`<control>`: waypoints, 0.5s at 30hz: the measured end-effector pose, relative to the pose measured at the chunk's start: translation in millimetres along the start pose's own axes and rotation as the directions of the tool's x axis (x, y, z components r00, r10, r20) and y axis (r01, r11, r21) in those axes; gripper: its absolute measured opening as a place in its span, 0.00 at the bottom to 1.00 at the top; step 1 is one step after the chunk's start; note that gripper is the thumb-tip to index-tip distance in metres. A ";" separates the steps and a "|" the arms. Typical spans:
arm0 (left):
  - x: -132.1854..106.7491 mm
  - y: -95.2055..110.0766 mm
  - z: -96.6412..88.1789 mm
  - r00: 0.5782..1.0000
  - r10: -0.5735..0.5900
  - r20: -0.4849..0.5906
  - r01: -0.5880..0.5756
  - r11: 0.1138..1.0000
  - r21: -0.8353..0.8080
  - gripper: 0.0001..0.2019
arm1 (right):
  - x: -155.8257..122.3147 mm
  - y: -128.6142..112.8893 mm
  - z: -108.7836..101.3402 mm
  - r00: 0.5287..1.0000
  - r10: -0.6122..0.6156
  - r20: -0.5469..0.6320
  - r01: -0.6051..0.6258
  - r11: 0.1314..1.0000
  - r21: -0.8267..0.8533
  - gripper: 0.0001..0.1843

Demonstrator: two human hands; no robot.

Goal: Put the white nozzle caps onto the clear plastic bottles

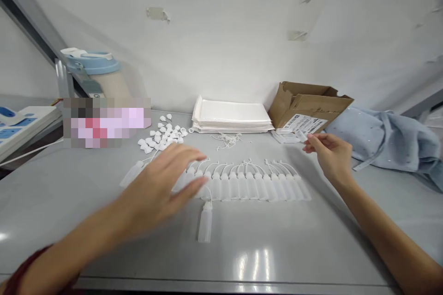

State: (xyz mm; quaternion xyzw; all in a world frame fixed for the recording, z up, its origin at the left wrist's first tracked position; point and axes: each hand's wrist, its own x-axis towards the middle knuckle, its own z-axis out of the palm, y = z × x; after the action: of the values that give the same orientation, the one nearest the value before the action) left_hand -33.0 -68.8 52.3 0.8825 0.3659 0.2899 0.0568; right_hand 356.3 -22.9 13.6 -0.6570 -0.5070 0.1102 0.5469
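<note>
We hover, left hand (pixel 157 182) spread over the row (pixel 254 189) | lone bottle (pixel 205 225) just right of that hand, nearer us, long axis pointing our way, left closer | our right hand (pixel 334 154) pinches a clear piece (pixel 301 136)

Translucent plastic bottles (pixel 254 189), smooth glossy tabletop (pixel 145 258).

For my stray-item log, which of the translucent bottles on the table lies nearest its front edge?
The lone bottle in front of the row, right of the left hand; the others lie farther back, most side by side.
</note>
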 end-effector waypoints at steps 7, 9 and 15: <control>100.8 -34.1 34.8 0.932 -0.029 0.362 0.036 0.999 -0.012 0.13 | 31.8 17.1 10.5 0.989 -0.139 -0.047 0.129 0.976 -0.173 0.07; 110.4 -37.9 48.3 0.905 -0.032 0.424 0.016 0.999 0.041 0.15 | 30.9 22.4 8.8 0.981 -0.194 -0.026 0.182 0.952 -0.248 0.07; 113.8 -41.4 52.6 0.903 -0.073 0.424 0.040 0.996 0.085 0.12 | 31.2 35.9 0.1 0.960 -0.257 0.112 0.280 0.859 -0.428 0.13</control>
State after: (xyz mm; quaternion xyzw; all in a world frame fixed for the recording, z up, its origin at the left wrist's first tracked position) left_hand 34.9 44.3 49.4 0.9151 0.3805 0.0742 0.1112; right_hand 390.3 5.7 -3.4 -0.6832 -0.6191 -0.0676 0.3813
